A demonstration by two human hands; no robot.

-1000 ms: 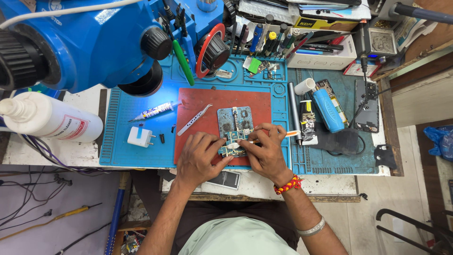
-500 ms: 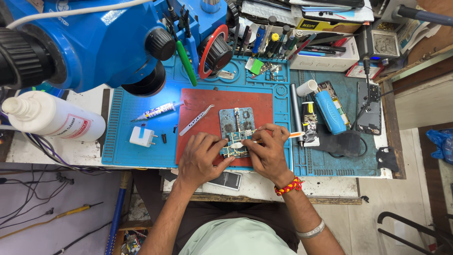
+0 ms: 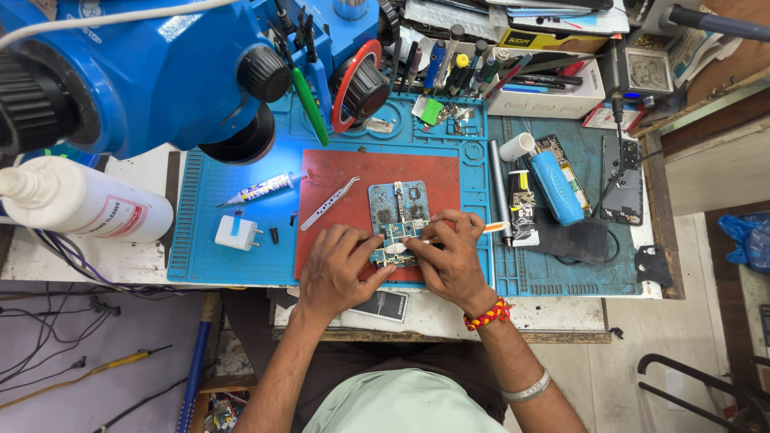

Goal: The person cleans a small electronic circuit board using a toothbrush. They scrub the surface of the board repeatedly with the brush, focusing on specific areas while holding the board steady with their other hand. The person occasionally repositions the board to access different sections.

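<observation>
Both hands meet over a small circuit board point(image 3: 395, 240) lying on the red mat point(image 3: 377, 172). Left hand point(image 3: 341, 269) rests palm down, fingers curled, thumb and fingertips pressing the board's left lower edge to pin it flat. Right hand point(image 3: 449, 256) sits just right of the board, fingers pressed together around a thin orange-handled tool point(image 3: 473, 230); the tool's tip touches the board's right side, handle sticking out past the knuckles. Red-yellow bead bracelet point(image 3: 485, 314) on the right wrist, metal bangle point(image 3: 525, 390) further up the forearm.

Just beyond the fingertips, a grey metal plate point(image 3: 399, 200), touching the board's far edge. Tweezers point(image 3: 329, 204) lie beyond the left hand, apart from it. Further left on the blue work mat point(image 3: 233, 269): white plug adapter point(image 3: 237, 232), syringe tube point(image 3: 261, 188). Right of the right hand: blue cylinder point(image 3: 555, 186), dark phone part point(image 3: 622, 180). Blue microscope point(image 3: 152, 72) well beyond the left hand, white bottle point(image 3: 80, 210) far left.
</observation>
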